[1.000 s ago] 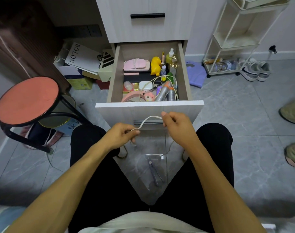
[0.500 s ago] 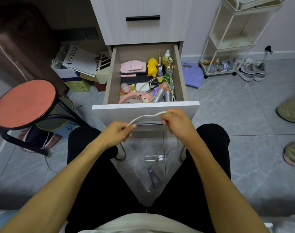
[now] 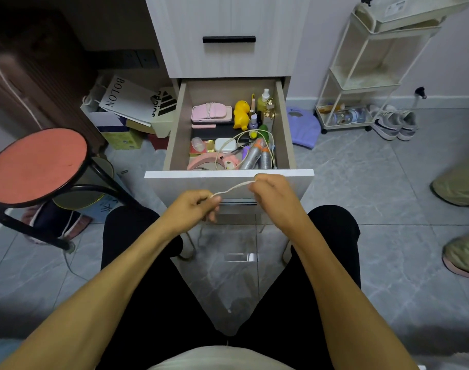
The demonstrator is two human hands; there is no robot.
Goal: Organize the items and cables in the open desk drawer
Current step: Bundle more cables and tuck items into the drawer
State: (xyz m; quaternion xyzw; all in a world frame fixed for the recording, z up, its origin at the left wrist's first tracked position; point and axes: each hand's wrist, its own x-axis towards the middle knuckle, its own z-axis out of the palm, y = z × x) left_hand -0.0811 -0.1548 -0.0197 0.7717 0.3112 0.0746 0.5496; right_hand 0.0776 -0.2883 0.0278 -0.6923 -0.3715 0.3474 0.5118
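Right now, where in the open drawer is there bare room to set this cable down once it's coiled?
Bare room in the drawer: the strip along its left wall, beside the pink case, and the back edge behind it. The front right is crowded with silver bottles and a looped cable.

Red stool [image 3: 37,164] left; white cart [image 3: 366,76], sneakers [image 3: 395,124] right.

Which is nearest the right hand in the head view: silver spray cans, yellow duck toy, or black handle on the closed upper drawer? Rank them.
From the right hand:
1. Silver spray cans, just past the drawer front, right side of the open drawer.
2. Yellow duck toy, toward the drawer's back.
3. Black handle, on the closed drawer above.
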